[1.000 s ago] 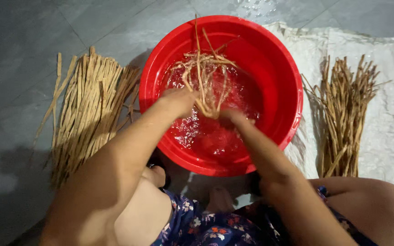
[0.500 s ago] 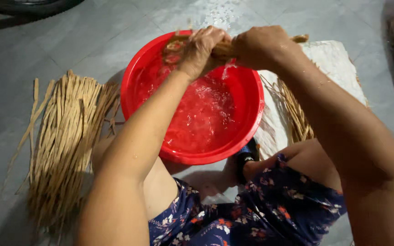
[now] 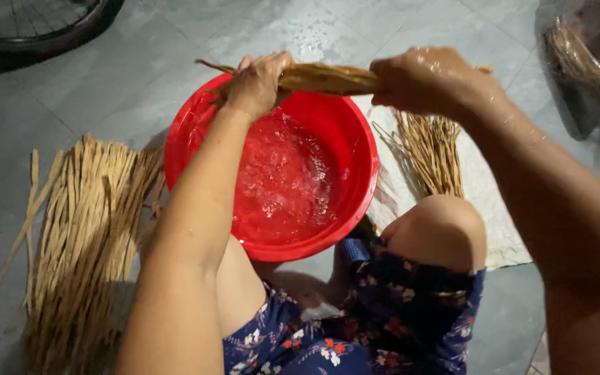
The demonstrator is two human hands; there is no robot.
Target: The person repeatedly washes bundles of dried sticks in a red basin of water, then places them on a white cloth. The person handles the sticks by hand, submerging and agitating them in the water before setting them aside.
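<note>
A wet bundle of tan straw strands [image 3: 324, 78] is stretched level above the far rim of a red plastic basin [image 3: 355, 146] that holds water. My left hand [image 3: 257, 85] grips the bundle's left end, with short strand tips sticking out past my fingers. My right hand [image 3: 425, 80] grips its right end. Both hands are wet and raised clear of the water. The basin stands on the grey tiled floor between my knees.
A pile of dry straw strands [image 3: 81, 236] lies on the floor left of the basin. Another straw bundle [image 3: 428, 149] rests on a white cloth [image 3: 491, 208] to the right. A bicycle wheel [image 3: 36, 28] is at top left, a plastic-wrapped bundle [image 3: 588, 42] at top right.
Both hands have lifted the strands out of the water and gathered them into a tight bundle, now held level over the basin's far rim. The view has shifted left.
</note>
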